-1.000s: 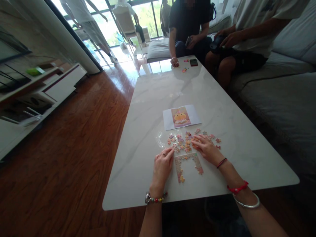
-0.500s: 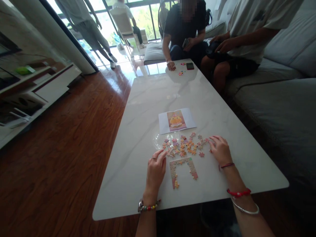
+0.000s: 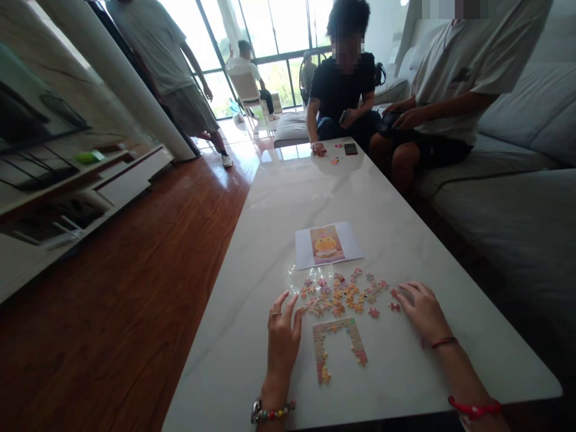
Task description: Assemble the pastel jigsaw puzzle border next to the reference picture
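Observation:
Several loose jigsaw pieces [image 3: 342, 293] lie scattered on the white marble table [image 3: 279, 198]. In front of them sits a joined arch-shaped strip of pieces [image 3: 338, 342]. A printed reference picture [image 3: 327, 245] lies just beyond the pile. My left hand [image 3: 282, 333] rests flat on the table left of the pile, fingers stretched and apart, holding nothing. My right hand [image 3: 421, 312] lies flat at the pile's right edge, fingertips beside a stray red piece [image 3: 395, 306].
Two people sit on the grey sofa [image 3: 522, 150] at the far end, one with a hand [image 3: 317, 148] on the table by a phone [image 3: 350, 149] and a few pieces. Another person stands by the window. A low shelf unit [image 3: 67, 186] lines the left wall.
My right hand slid from the middle of the pile out to its right edge. My left hand drew back slightly. The camera tilted up, showing more of the room.

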Demonstrator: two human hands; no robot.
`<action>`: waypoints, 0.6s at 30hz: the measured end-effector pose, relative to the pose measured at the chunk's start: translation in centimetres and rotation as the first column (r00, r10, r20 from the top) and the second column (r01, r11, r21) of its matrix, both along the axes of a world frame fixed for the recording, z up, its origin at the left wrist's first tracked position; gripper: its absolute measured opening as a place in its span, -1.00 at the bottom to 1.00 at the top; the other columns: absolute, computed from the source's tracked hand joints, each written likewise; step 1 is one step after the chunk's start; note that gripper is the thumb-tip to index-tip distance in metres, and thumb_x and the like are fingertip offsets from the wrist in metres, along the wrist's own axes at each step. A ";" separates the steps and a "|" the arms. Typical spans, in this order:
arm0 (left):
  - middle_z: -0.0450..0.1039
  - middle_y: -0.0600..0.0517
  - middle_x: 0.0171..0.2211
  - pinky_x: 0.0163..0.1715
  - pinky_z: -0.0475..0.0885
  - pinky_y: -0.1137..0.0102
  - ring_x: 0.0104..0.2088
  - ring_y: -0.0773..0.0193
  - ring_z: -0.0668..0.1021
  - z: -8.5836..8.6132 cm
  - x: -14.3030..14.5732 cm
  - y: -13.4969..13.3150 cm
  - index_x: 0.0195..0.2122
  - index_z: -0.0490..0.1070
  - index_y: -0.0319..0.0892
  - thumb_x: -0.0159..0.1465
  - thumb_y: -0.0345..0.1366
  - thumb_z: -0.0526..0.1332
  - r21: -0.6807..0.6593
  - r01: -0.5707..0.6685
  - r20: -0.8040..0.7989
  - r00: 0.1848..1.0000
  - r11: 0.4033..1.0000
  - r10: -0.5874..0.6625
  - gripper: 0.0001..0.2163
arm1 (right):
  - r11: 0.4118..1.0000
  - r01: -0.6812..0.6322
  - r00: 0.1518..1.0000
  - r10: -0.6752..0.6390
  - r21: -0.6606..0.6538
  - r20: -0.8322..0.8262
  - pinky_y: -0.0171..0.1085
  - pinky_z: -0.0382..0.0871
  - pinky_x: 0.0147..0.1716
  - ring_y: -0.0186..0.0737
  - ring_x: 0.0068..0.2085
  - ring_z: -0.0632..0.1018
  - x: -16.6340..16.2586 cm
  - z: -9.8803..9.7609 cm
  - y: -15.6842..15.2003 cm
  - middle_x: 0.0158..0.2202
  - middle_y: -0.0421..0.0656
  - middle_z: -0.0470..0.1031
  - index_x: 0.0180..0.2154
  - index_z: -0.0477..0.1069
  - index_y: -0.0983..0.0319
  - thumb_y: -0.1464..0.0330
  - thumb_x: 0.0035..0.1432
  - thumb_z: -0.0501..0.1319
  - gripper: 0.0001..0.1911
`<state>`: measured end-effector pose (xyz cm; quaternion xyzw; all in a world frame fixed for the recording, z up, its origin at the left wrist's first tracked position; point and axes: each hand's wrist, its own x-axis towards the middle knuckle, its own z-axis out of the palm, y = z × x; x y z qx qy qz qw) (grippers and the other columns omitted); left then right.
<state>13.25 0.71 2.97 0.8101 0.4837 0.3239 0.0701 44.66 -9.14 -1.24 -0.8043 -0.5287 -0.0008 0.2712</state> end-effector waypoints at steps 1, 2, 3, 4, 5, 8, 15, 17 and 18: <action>0.29 -0.11 -0.08 -0.07 0.33 0.13 -0.05 0.13 0.37 0.0 0.1 0.0 -0.09 0.30 -0.15 0.20 -0.31 0.05 0.002 0.002 -0.002 1.000 1.000 -0.002 -0.75 | 1.000 -0.006 1.000 0.006 -0.003 -0.005 -0.15 0.29 -0.17 -0.12 -0.18 0.39 0.1 -0.1 -0.1 -0.23 -0.03 0.39 -0.25 0.42 0.28 0.25 0.05 0.07 -0.70; 0.29 -0.11 -0.08 -0.07 0.33 0.12 -0.05 0.13 0.37 0.0 0.1 0.0 -0.09 0.30 -0.16 0.20 -0.30 0.05 0.005 0.003 -0.003 1.000 1.000 -0.003 -0.75 | 1.000 -0.011 1.000 0.011 -0.004 -0.010 -0.15 0.29 -0.17 -0.12 -0.18 0.39 0.1 -0.1 -0.2 -0.23 -0.03 0.39 -0.24 0.42 0.27 0.25 0.04 0.07 -0.70; 0.29 -0.11 -0.08 -0.07 0.33 0.12 -0.05 0.13 0.37 0.1 0.1 -0.1 -0.09 0.30 -0.15 0.20 -0.30 0.05 0.007 0.003 -0.004 1.000 1.000 -0.003 -0.75 | 1.000 -0.015 1.000 0.015 -0.004 -0.014 -0.14 0.29 -0.18 -0.12 -0.18 0.39 0.1 -0.1 -0.2 -0.23 -0.04 0.39 -0.24 0.42 0.27 0.26 0.04 0.07 -0.71; 0.29 -0.11 -0.08 -0.08 0.33 0.12 -0.05 0.13 0.37 0.1 0.2 -0.1 -0.09 0.30 -0.15 0.20 -0.31 0.05 0.006 0.003 -0.006 1.000 1.000 -0.003 -0.75 | 1.000 -0.017 1.000 0.017 -0.004 -0.019 -0.14 0.30 -0.18 -0.12 -0.19 0.40 0.1 -0.1 -0.2 -0.24 -0.04 0.39 -0.24 0.42 0.26 0.26 0.04 0.07 -0.71; 0.29 -0.11 -0.08 -0.08 0.33 0.12 -0.05 0.13 0.37 0.1 0.2 -0.1 -0.08 0.30 -0.15 0.20 -0.31 0.05 0.002 0.003 -0.009 1.000 1.000 -0.003 -0.75 | 1.000 -0.020 1.000 0.020 -0.005 -0.023 -0.14 0.30 -0.18 -0.12 -0.19 0.40 0.1 0.0 -0.2 -0.24 -0.04 0.39 -0.25 0.42 0.26 0.26 0.03 0.08 -0.71; 0.28 -0.11 -0.07 -0.07 0.34 0.13 -0.05 0.13 0.36 0.0 0.1 0.0 -0.08 0.29 -0.15 0.20 -0.32 0.05 -0.011 0.006 -0.018 1.000 1.000 -0.007 -0.74 | 1.000 -0.023 0.999 0.022 -0.009 -0.043 -0.16 0.31 -0.19 -0.13 -0.22 0.42 0.1 0.1 -0.1 -0.27 -0.06 0.39 -0.26 0.42 0.25 0.28 0.02 0.09 -0.73; 0.27 -0.11 -0.07 -0.05 0.32 0.12 -0.04 0.12 0.36 -0.4 -0.4 0.2 -0.07 0.29 -0.14 0.20 -0.32 0.05 -0.006 0.014 -0.007 1.000 1.000 -0.014 -0.73 | 0.998 -0.039 0.990 0.032 -0.045 -0.139 -0.23 0.31 -0.29 -0.22 -0.36 0.44 -0.2 1.1 -0.1 -0.40 -0.12 0.40 -0.43 0.41 0.22 0.33 0.02 0.06 -0.82; 0.26 -0.11 -0.07 -0.05 0.32 0.12 -0.03 0.12 0.35 -0.5 -0.6 0.2 -0.07 0.29 -0.14 0.20 -0.31 0.05 -0.012 0.019 -0.007 1.000 1.000 -0.020 -0.73 | 0.997 -0.040 0.987 0.028 -0.071 -0.157 -0.24 0.31 -0.32 -0.24 -0.38 0.44 -0.3 1.4 -0.1 -0.43 -0.14 0.39 -0.48 0.39 0.22 0.34 0.02 0.04 -0.82; 0.26 -0.12 -0.07 -0.05 0.32 0.13 -0.03 0.12 0.35 -0.5 -0.6 0.2 -0.07 0.29 -0.15 0.20 -0.31 0.05 -0.016 0.021 -0.009 1.000 1.000 -0.021 -0.73 | 0.996 -0.037 0.987 0.024 -0.080 -0.161 -0.24 0.31 -0.33 -0.24 -0.39 0.44 -0.4 1.5 0.0 -0.43 -0.14 0.38 -0.48 0.38 0.22 0.35 0.02 0.04 -0.83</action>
